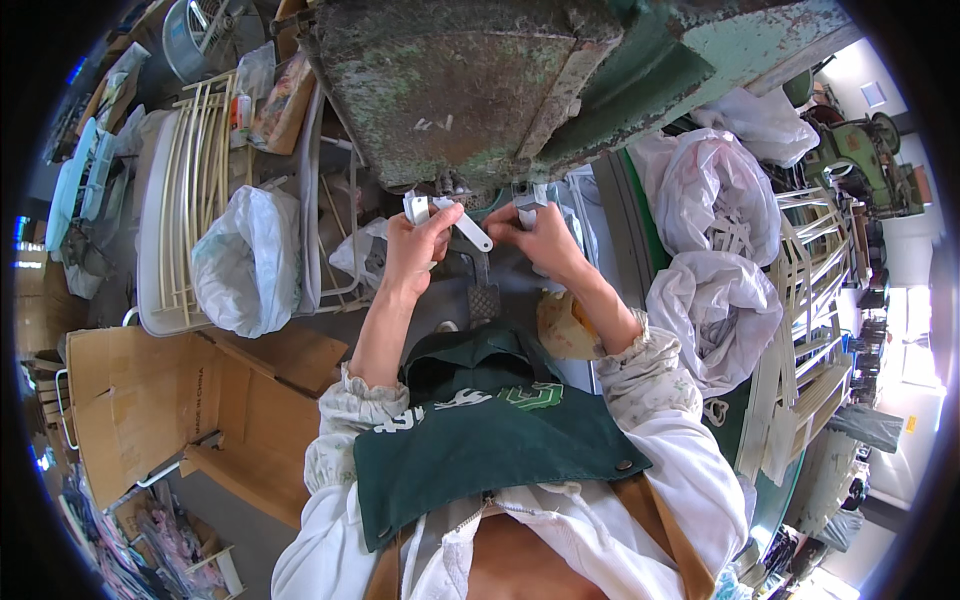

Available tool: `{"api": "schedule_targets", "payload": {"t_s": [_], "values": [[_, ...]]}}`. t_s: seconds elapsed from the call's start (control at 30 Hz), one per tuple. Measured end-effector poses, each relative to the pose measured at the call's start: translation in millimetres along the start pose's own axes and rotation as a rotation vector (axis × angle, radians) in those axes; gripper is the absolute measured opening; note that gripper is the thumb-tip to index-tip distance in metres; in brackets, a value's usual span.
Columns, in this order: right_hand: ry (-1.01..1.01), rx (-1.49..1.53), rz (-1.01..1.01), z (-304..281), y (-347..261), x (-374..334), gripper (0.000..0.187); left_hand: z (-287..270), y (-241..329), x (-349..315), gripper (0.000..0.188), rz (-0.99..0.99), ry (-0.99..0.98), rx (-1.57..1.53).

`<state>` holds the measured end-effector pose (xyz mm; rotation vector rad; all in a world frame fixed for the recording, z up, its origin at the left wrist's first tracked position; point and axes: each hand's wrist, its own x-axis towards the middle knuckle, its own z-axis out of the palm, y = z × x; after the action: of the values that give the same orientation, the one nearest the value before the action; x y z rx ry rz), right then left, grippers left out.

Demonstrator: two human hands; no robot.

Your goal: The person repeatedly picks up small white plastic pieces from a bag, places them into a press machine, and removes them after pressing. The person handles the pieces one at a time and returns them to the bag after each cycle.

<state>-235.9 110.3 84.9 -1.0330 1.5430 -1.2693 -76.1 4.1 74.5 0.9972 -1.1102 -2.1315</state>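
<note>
Just below a worn green machine, my left hand is closed on flat white strips. One white strip with a rounded, holed end slants from my left fingertips toward my right hand; another white piece stands up beside my left thumb. My right hand is bent with its fingers closed together close to the slanted strip's end. A small white piece shows at those fingers, under a metal fitting of the machine. What lies inside the right fingers is partly hidden.
Open white bags of small parts stand at the right beside bundled pale strips. On the left are a white bag, pale rods and an open cardboard box. A foot pedal is below my hands.
</note>
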Motion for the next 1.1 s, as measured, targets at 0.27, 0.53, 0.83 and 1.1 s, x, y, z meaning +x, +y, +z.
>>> {"api": "schedule_targets", "payload": {"t_s": [0.27,0.53,0.83,1.1], "values": [[0.057,-0.042,0.381,31,-29,46,0.016,-31,-28,-9,0.017,-0.098,-0.080,-0.205],[-0.027,-0.062,0.148,35,-8,61,0.017,-37,-12,-47,0.024,-0.063,-0.195,-0.179],[-0.100,-0.189,0.295,29,-22,65,0.019,-45,-21,-46,0.022,-0.028,-0.227,-0.093],[-0.153,-0.870,-0.916,29,-4,-2,0.035,-30,-22,-58,0.028,-0.182,-0.298,-0.171]]}}
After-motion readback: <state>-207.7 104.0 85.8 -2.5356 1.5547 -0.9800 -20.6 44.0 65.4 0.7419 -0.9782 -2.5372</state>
